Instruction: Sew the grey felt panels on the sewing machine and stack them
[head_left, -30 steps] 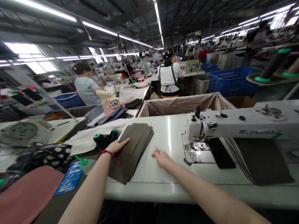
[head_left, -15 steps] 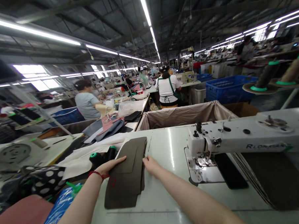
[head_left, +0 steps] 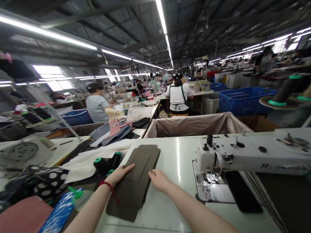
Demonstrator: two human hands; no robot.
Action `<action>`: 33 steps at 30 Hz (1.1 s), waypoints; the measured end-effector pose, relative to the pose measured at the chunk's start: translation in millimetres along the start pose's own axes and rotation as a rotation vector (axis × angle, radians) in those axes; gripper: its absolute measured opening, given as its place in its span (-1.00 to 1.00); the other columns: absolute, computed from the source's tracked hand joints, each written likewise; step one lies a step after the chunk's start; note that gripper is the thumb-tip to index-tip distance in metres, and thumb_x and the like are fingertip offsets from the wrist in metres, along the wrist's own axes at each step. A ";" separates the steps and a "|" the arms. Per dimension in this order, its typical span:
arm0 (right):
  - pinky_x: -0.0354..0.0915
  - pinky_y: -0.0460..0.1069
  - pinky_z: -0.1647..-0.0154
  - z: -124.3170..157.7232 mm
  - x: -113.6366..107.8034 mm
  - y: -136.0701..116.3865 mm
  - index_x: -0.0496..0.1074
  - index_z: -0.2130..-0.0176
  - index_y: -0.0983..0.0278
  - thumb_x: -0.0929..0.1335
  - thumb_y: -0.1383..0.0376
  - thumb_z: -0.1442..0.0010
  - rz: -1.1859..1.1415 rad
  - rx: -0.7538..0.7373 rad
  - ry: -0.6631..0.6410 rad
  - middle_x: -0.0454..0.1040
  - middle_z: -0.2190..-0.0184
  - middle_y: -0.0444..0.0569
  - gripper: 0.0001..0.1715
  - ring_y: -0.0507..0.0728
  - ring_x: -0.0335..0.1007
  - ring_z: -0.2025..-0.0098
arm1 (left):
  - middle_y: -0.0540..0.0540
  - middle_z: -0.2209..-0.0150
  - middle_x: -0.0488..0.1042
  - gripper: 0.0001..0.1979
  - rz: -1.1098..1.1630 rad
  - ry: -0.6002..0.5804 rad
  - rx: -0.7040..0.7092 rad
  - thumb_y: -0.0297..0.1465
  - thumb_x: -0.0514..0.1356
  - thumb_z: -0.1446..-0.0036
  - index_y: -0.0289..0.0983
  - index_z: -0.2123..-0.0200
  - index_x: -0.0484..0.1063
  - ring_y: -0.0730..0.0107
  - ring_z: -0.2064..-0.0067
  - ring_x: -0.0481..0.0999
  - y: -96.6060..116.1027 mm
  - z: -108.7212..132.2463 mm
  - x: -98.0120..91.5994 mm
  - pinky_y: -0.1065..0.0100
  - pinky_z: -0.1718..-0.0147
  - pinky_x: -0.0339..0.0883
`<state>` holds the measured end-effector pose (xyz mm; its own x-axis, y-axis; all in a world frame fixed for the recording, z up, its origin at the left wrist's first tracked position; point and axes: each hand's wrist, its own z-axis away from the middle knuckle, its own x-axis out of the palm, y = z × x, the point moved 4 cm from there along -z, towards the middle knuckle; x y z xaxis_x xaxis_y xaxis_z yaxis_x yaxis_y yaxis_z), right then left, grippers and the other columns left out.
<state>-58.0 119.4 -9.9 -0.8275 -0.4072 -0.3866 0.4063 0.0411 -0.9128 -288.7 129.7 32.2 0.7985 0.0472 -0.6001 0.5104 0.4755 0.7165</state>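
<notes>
A stack of dark olive fabric panels (head_left: 130, 192) lies slantwise on the pale green sewing table, with a smaller rectangular fabric piece (head_left: 139, 169) on top. My left hand (head_left: 119, 175) rests on the stack's left side, fingers stretched out over the cloth and a red cord round the wrist. At the right edge of the panels is my right hand (head_left: 159, 180), its fingers closed in a pinch. A thin, pointed metal tool (head_left: 151, 171) sticks out from them; its exact kind is too small to make out.
Right of the stack stands a white sewing machine (head_left: 236, 154), with a black phone (head_left: 243, 192) and more olive panels (head_left: 285, 201) beside it. Black thread cones (head_left: 102, 165) sit at left. A cloth-lined bin (head_left: 193, 123) borders the table's far edge; co-workers sit beyond.
The stack has turned clockwise, its far end shifting right and its near end left. My hands stay at its two sides. The camera view has shifted slightly.
</notes>
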 end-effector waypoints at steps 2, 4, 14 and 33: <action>0.32 0.06 0.16 11.2 -4.4 -9.5 0.46 0.25 0.29 0.26 0.11 -0.30 0.033 -0.069 -0.021 0.48 0.27 -0.05 -0.68 0.11 0.40 0.24 | -0.25 0.19 0.59 -0.22 0.027 -0.049 -0.024 0.15 0.27 0.15 -0.35 0.04 0.38 0.03 0.16 0.61 -0.6 -0.9 -5.8 0.28 0.30 0.53; 0.27 0.03 0.18 30.4 -11.2 -15.9 0.46 0.36 0.27 0.26 0.14 -0.28 0.062 -0.127 -0.028 0.49 0.32 -0.04 -0.68 0.13 0.38 0.26 | -0.24 0.19 0.60 -0.24 0.049 -0.093 -0.050 0.13 0.29 0.15 -0.34 0.05 0.39 0.04 0.16 0.61 -1.1 -0.5 -10.7 0.28 0.30 0.52; 0.27 -0.04 0.21 217.0 -80.4 50.4 0.51 0.28 0.14 0.24 0.15 -0.25 0.155 -0.109 0.157 0.53 0.31 -0.05 -0.72 0.13 0.43 0.25 | -0.40 0.04 0.50 -0.07 -0.099 0.005 -0.048 0.16 0.25 0.20 -0.48 -0.04 0.34 -0.13 0.02 0.52 6.8 -1.3 -16.6 0.16 0.16 0.46; 0.12 0.11 -0.25 55.5 -39.8 51.0 0.25 -0.23 0.42 0.20 -0.01 -0.26 -0.236 -0.127 0.228 0.27 -0.21 0.19 -0.26 0.24 0.18 -0.25 | -0.33 0.19 0.59 -0.33 0.537 -0.325 -0.157 -0.11 0.47 0.28 -0.34 0.11 0.45 -0.14 0.13 0.59 13.0 23.2 22.6 0.01 0.14 0.51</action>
<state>17.2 87.1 -33.7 -0.9639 -0.2052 -0.1699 0.1544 0.0890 -0.9840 -256.6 116.6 36.2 0.9982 0.0580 -0.0167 -0.0204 0.5839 0.8116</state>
